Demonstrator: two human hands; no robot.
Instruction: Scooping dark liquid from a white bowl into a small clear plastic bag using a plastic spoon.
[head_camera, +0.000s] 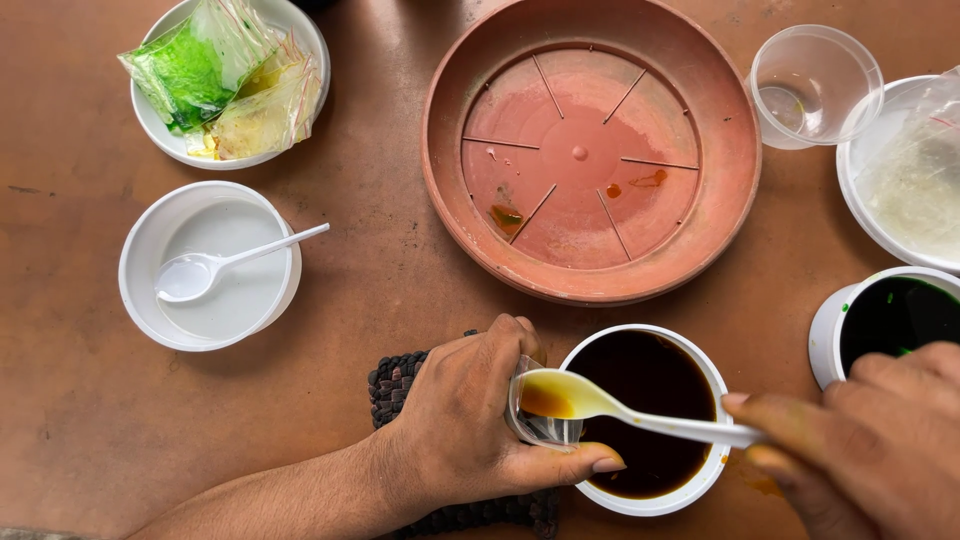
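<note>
My right hand (880, 440) pinches a white plastic spoon (600, 403) carrying amber liquid over a small clear cup (535, 418), gripped by my left hand (470, 420) beside the bowl of dark liquid (650, 415). The cup looks nearly empty; filling is barely begun, I judge.

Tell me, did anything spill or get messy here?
Yes. Small orange and green drips lie inside the terracotta saucer, an orange smear marks the table beside the bowl of dark liquid, and green specks dot the rim of the green bowl.

You're at a home craft spot, brown table (380, 270), terracotta saucer (590, 150) beyond your fingers, dye bowls (648, 420) and colour sachets (215, 75) around.
</note>
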